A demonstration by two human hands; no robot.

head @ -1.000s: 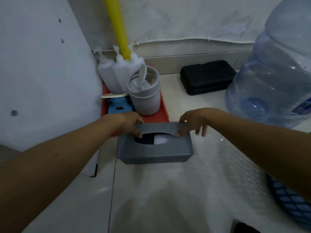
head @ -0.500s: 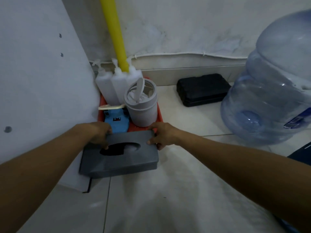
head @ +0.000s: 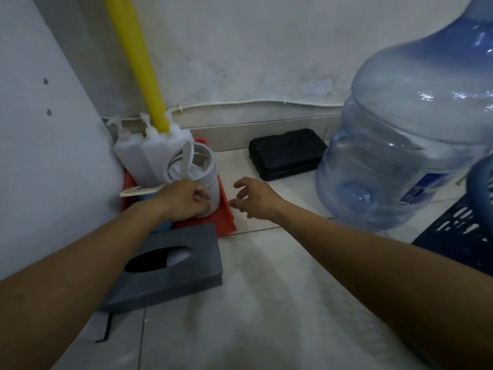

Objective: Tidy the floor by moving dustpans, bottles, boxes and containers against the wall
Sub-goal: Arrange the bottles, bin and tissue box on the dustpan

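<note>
Left hand (head: pixel 184 201): fingers curled against the lower side of tub (head: pixel 205 169); cannot tell whether it actually grips. Right hand (head: pixel 256 198): fingers loosely spread, holding nothing, over floor (head: pixel 266 303) just at 3 o'clock of dustpan (head: pixel 225 222).

Progress, largest first:
- jug (head: pixel 405 145), 3 o'clock of the hands: near wall (head: pixel 266 49); gap behind it hidden.
- box (head: pixel 173 265), 6 o'clock of dustpan: just beside its front edge, along panel (head: pixel 40 129). Judged parked.
- crate (head: pixel 458 236), 4 o'clock: well out from wall. Judged not done.
- case (head: pixel 288 153), 1 o'clock: close to the skirting. Judged done.
- dustpan, in the corner at 11 o'clock, carries tub and bottles (head: pixel 138 156). Judged done, bar adjusting the tub.

Estimate: corner mostly tidy; crate, perhaps jug, left.
</note>
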